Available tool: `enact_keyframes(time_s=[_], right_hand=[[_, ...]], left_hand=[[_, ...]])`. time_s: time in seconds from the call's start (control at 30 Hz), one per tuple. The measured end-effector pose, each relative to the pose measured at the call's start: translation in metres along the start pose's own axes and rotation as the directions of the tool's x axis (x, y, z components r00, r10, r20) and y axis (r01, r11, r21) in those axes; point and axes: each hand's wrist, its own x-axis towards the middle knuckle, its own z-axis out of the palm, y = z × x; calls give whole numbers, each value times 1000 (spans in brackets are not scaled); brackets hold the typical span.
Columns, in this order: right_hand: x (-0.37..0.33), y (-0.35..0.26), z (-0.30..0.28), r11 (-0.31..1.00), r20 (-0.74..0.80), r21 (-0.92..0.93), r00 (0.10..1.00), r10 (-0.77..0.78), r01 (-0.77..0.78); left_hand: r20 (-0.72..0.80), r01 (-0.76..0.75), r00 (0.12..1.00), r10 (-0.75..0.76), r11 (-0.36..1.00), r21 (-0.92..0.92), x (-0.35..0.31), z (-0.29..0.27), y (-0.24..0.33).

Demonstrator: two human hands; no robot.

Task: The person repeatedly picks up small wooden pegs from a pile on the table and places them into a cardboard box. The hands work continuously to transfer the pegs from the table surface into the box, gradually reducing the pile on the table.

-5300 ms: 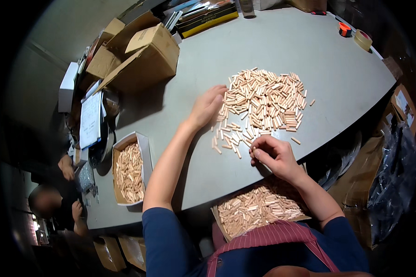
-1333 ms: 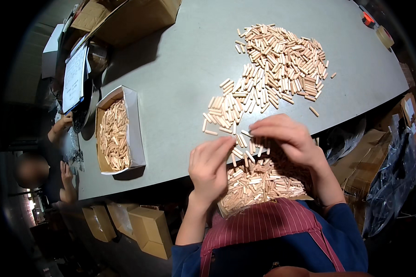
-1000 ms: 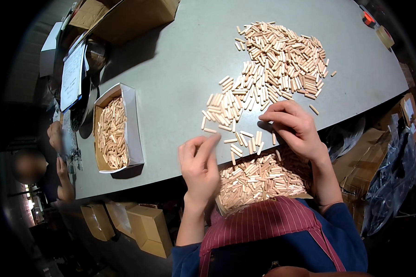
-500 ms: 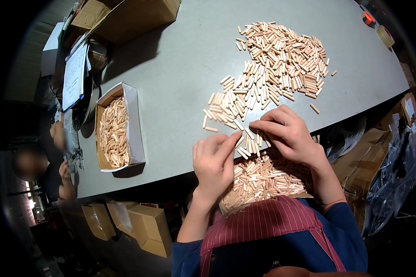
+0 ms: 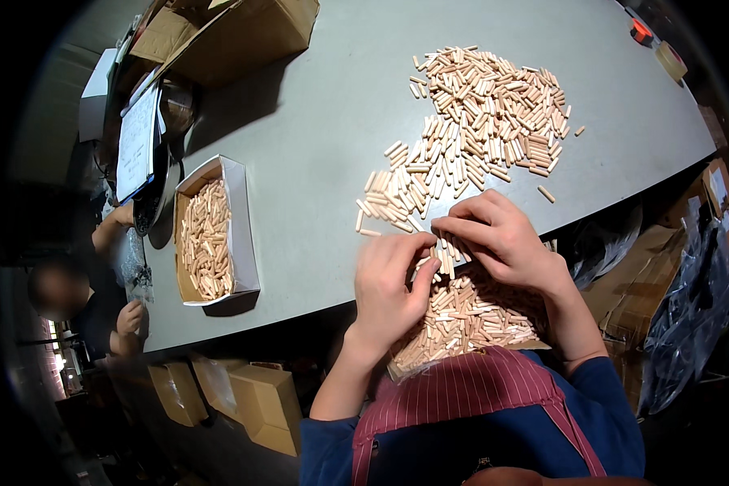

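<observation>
A large pile of short wooden dowels (image 5: 494,105) spreads over the grey table (image 5: 324,121), thinning toward the front edge. There, my left hand (image 5: 393,279) curves around a few dowels, its thumb and fingertips apart and slightly blurred. My right hand (image 5: 498,239) sits just right of it, fingers bent together over several dowels (image 5: 454,249) at the edge; its thumb is mostly hidden. Directly below both hands, against my apron, a cardboard box (image 5: 398,368) holds many more dowels.
Left on the table stands a white-sided carton (image 5: 243,227) filled with dowels. A large cardboard box (image 5: 243,40) and a clipboard (image 5: 138,146) are at the back left. Another person's hand (image 5: 130,317) shows at the left end. Open boxes (image 5: 267,409) stand below; tape (image 5: 671,61) lies far right.
My left hand has moved right and its thumb has come away from its fingertips. My right hand has barely shifted. The other person's arms have moved.
</observation>
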Motion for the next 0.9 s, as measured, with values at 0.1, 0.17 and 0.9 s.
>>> enact_keyframes(time_s=[0.1, 0.17, 0.9], right_hand=[[0, 0, -1, 999, 36, -28, 999, -33, 34], [-1, 4, -4, 997, 112, 37, 991, -69, 66], [-7, 11, -15, 921, 61, 360, 989, 132, -146]], left_hand=[[-30, 76, 996, -80, 990, -116, -2, 1, 12], [40, 75, 997, -70, 986, -152, -6, -4, 15], [52, -107, 994, 95, 924, 368, 21, -18, -27]])
